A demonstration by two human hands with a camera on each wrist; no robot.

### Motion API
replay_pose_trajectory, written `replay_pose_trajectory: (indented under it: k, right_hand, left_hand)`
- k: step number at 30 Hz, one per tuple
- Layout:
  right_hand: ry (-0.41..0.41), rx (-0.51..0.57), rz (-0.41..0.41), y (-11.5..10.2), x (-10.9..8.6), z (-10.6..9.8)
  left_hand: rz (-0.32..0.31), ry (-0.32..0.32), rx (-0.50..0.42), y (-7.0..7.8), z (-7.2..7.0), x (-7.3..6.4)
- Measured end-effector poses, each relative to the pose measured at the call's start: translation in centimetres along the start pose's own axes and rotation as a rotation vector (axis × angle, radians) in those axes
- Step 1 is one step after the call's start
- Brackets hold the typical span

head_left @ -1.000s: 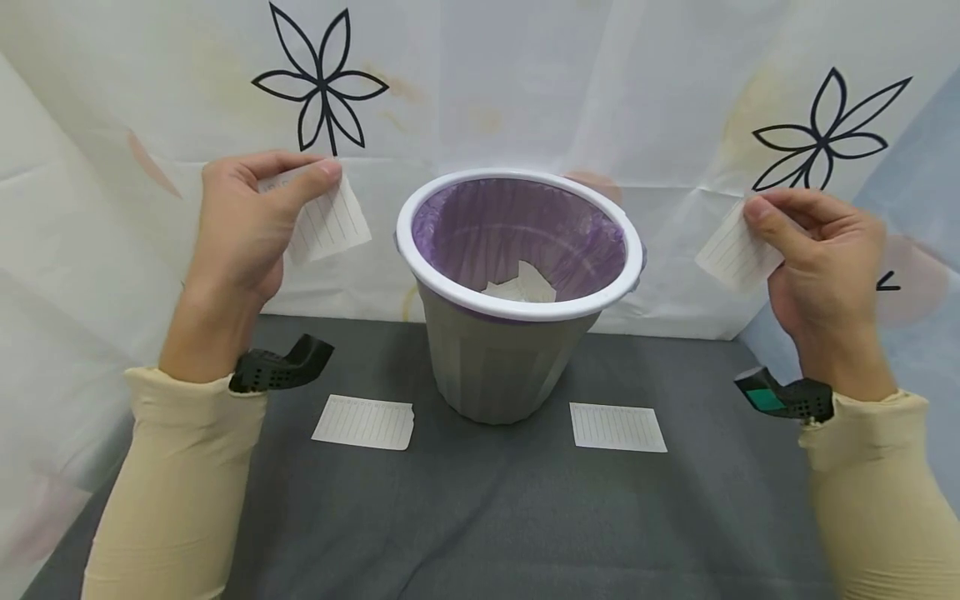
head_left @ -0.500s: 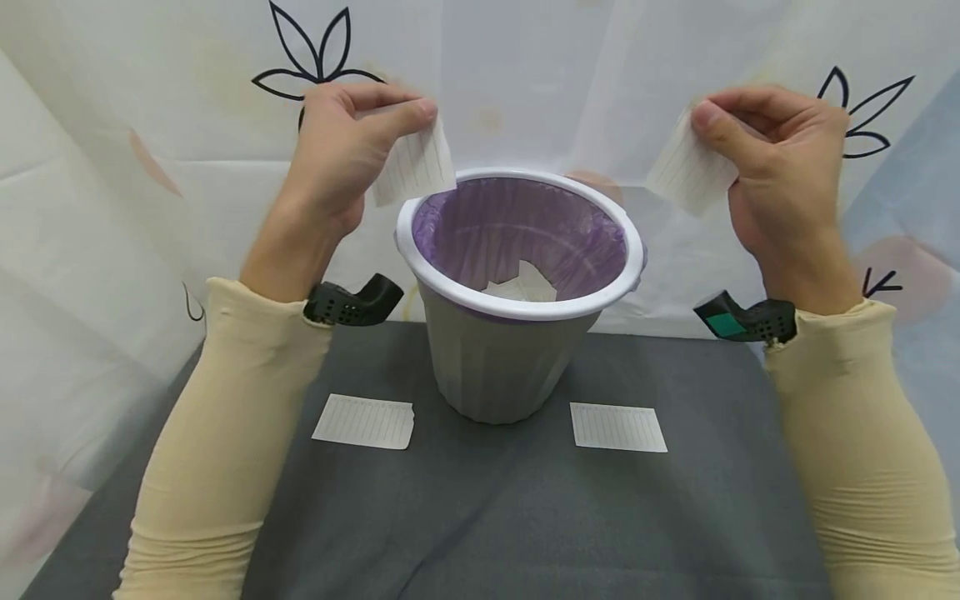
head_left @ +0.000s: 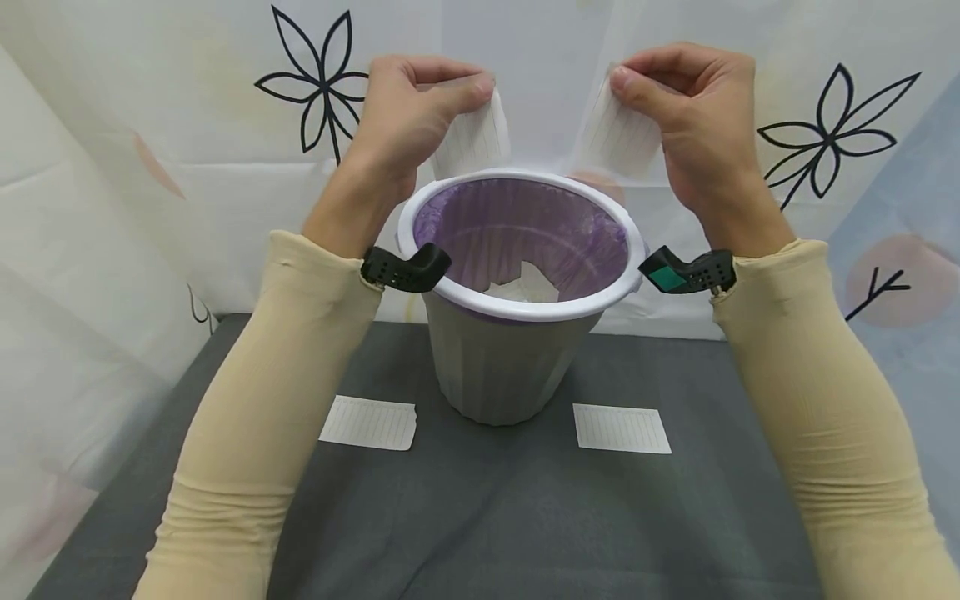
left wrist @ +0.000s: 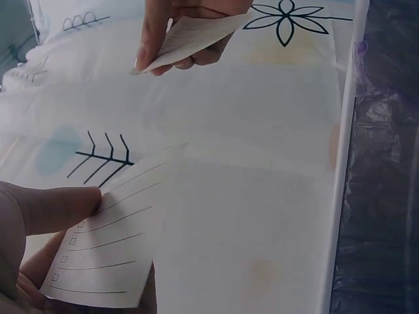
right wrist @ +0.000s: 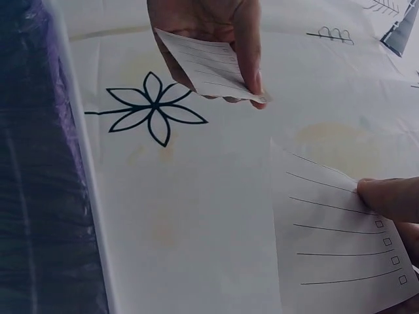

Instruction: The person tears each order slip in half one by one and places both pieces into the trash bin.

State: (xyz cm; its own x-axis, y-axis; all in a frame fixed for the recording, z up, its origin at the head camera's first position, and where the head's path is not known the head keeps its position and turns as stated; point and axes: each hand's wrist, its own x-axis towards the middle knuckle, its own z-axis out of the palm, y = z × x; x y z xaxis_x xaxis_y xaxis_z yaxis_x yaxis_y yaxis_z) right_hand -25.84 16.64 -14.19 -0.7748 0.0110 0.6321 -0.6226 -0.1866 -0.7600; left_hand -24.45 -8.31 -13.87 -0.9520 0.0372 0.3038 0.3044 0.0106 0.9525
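Observation:
My left hand [head_left: 416, 121] pinches a lined piece of paper [head_left: 474, 142] by its upper edge, above the back left rim of a waste bin [head_left: 491, 358]. On the other side my right hand [head_left: 693, 125] pinches a second lined paper [head_left: 618, 133] between thumb and fingers, over the back right of the rim. Small printed squares run along the edge of the left paper [left wrist: 108, 248] in the left wrist view, and of the right paper [right wrist: 334, 242] in the right wrist view. Inside the bin's purple liner [head_left: 555, 225] lie white paper pieces [head_left: 528, 285].
Two lined paper pieces lie flat on the dark grey cloth [head_left: 480, 517]: one at front left [head_left: 369, 422], partly behind the left sleeve, and one at front right [head_left: 621, 428]. A pale curtain [head_left: 547, 50] with printed flowers hangs close behind the bin.
Both hands have risen and come inward from either side, each bringing its paper over the back of the bin. The bin and the papers on the cloth have stayed in place.

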Motion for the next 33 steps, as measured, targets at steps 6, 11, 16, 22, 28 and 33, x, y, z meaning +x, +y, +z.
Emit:
replay_pose_trajectory:
  k: [6,11,16,22,28,33]
  right_hand:
    - [-0.006,0.016,0.034,0.9,0.7,0.6]
    - [-0.067,-0.022,0.041,1.7,0.6,0.5]
    - [-0.128,-0.051,0.102,1.9,0.4,0.5]
    - [-0.219,-0.068,0.164,1.8,0.2,0.6]
    - [-0.289,-0.092,0.183,1.8,-0.1,0.5]
    - [-0.295,-0.099,0.170,1.6,-0.5,0.3]
  left_hand:
    - [-0.029,0.011,-0.029,0.0,0.8,1.1]
    - [-0.017,-0.017,-0.038,-0.2,1.2,1.5]
    - [-0.053,-0.044,-0.018,-0.4,1.4,1.8]
    - [-0.084,-0.106,0.038,-0.5,1.6,1.9]
    - [-0.107,-0.152,0.086,-0.5,1.6,1.7]
    - [-0.097,-0.162,0.086,-0.5,1.3,1.2]
